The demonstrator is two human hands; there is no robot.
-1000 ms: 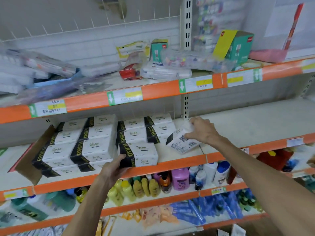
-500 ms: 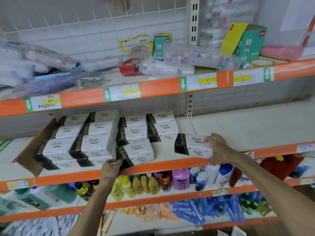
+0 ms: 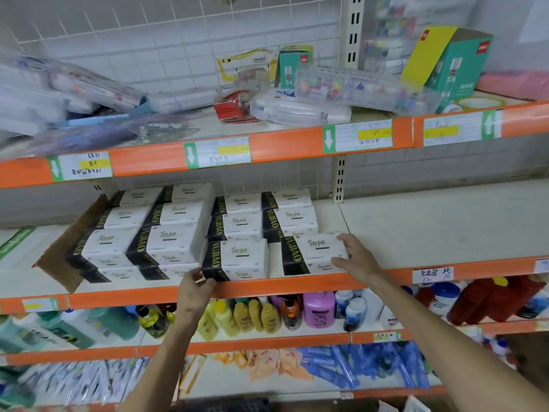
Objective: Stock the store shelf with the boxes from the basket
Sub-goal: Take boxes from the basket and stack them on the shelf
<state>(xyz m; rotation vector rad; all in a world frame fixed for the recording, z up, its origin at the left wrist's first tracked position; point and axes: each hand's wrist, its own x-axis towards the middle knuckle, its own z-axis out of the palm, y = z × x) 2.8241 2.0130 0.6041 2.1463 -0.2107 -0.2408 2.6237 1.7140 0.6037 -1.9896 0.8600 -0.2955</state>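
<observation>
Basket edge (image 3: pixel 225 407) barely shows at bottom, contents hidden; how many boxes remain, cannot tell. Below both hands: bottles (image 3: pixel 318 312) on the lower shelf, clear of the work.

Left hand (image 3: pixel 194 292) at the orange shelf lip (image 3: pixel 297 285), fingers (image 3: pixel 208 282) curled against the bottom corner of the front stacked box (image 3: pixel 237 260), bracing it, not gripping. Right hand (image 3: pixel 355 258) spread wide over the right end of the newest box (image 3: pixel 312 254), which sits flat at the front of the shelf, a small gap left of it.

Beyond the fingers: rows of stocked boxes (image 3: pixel 178 230), much already done. Right of the right hand, bare shelf (image 3: pixel 430 230); nothing blocks it. Cluttered upper shelf (image 3: pixel 267 144) overhead.
</observation>
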